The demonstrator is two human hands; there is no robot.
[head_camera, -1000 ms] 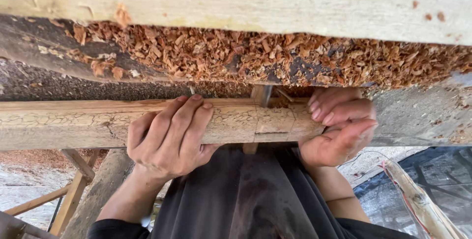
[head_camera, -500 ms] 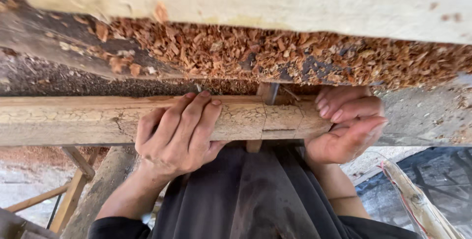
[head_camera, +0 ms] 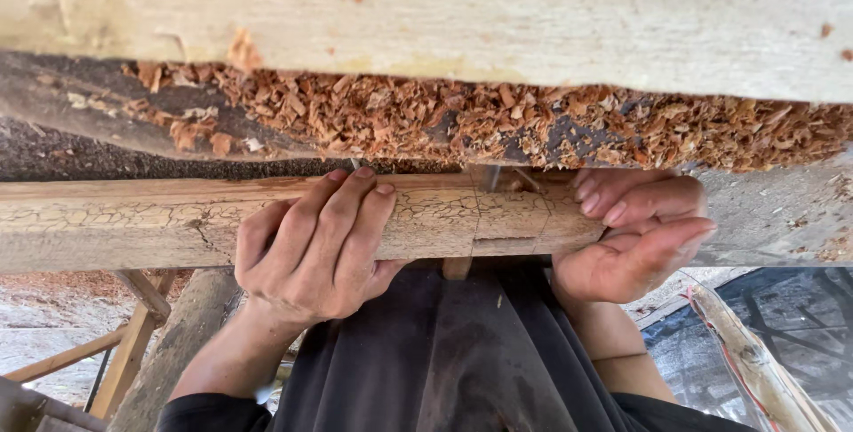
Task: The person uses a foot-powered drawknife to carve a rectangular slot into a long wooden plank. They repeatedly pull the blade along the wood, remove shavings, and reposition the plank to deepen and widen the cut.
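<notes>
Old wooden beam (head_camera: 133,219), pale with a cracked, flaky surface; left hand (head_camera: 311,250) wraps over it, right hand (head_camera: 635,236) grips its end.

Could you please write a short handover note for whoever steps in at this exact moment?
Left hand: fingers draped over the top of the cracked wooden beam, gripping it.
Right hand: cupped around the beam's right end, fingers curled.
The beam lies crosswise at the person's waist; pencil lines mark it near that end. Beyond it, reddish wood shavings lie heaped along a large pale timber.
Done: marks drawn.
Left: cannot tell; no tool in either hand.
</notes>
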